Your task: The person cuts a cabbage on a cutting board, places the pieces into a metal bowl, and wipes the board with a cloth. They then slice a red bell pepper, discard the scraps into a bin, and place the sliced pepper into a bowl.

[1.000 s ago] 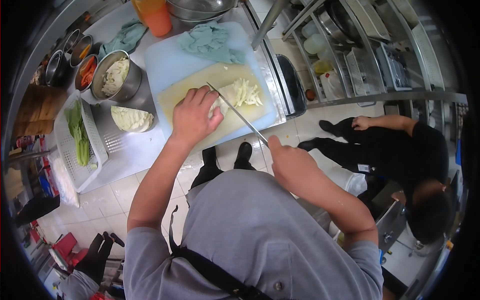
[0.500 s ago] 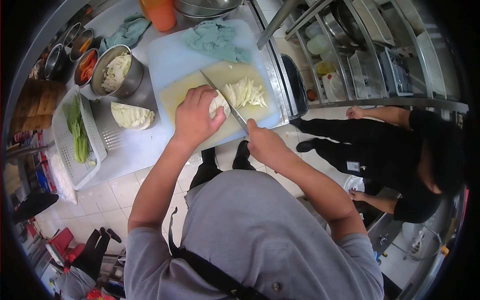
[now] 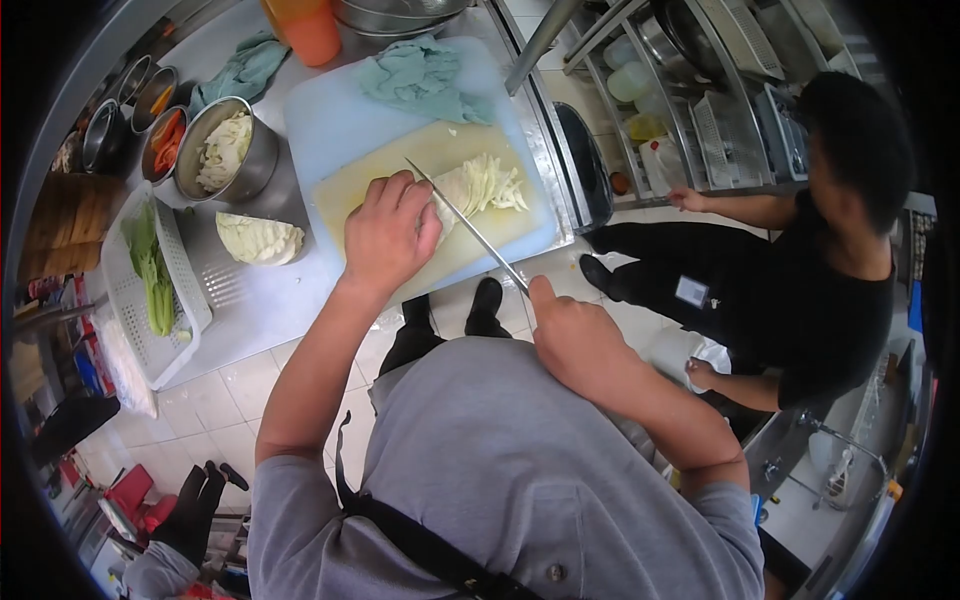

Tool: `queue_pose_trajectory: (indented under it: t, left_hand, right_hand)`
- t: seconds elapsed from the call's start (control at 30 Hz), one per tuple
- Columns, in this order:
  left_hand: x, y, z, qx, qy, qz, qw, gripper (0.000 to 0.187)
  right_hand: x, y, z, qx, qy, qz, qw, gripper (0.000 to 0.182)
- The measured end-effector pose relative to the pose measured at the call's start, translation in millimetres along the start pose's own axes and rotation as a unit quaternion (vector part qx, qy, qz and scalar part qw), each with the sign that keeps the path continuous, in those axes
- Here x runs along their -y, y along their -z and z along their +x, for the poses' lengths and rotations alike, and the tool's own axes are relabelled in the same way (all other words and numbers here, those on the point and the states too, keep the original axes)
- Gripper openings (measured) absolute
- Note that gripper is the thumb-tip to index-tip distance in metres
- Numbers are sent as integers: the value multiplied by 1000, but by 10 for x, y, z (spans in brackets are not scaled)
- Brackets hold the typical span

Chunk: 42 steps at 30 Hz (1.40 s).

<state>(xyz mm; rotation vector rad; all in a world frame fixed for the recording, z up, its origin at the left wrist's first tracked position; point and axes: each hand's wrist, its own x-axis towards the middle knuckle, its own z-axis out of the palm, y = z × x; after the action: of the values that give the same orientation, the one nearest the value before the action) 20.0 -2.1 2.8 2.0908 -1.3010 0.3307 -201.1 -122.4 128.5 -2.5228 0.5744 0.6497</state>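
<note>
My right hand [image 3: 582, 335] grips the handle of a long kitchen knife [image 3: 478, 235], its blade pointing up and left across the board. Curled over a piece of cabbage, my left hand [image 3: 385, 232] presses it down just left of the blade; most of that piece is hidden. Shredded cabbage [image 3: 492, 186] lies on the blade's other side. Under it is a yellowish cutting board [image 3: 340, 200], set on a larger pale blue board [image 3: 315, 115]. A cabbage wedge [image 3: 262, 240] rests on the steel table to the left.
A steel bowl [image 3: 258, 160] of cut cabbage stands beyond the wedge, near smaller bowls of orange vegetables [image 3: 168, 138]. A white basket [image 3: 190, 300] holds leafy greens [image 3: 155, 270]. A green cloth [image 3: 420, 80] lies on the blue board. A co-worker in black [image 3: 770, 270] stands at the right.
My right hand has drawn the knife back, down and to the right. My left hand stays on the cabbage. The co-worker at the right has straightened and shifted.
</note>
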Motion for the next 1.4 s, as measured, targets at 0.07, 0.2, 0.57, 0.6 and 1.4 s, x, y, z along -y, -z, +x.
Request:
queue_pose_trajectory:
  t: [0.07,0.2,0.57,0.6,1.4]
  left_hand:
    - [-1,5,3,3,1,4,1000,22]
    - [3,1,9,-9,-4,-2,1000,21]
    - [27,-78,-105,-27,34,-46,998,25]
    - [16,-66,-125,-40,64,-75,994,25]
    - [18,-43,-78,-26,83,-105,991,24]
  right_hand:
    - [51,100,-62,22,-17,5,1000,32]
    - [29,-17,79,38,-7,35,999,32]
    - [-200,-620,862,-17,4,71,997,30]
    - [-225,-621,870,-20,-6,89,996,30]
    - [-8,-285,385,-5,31,43,999,28]
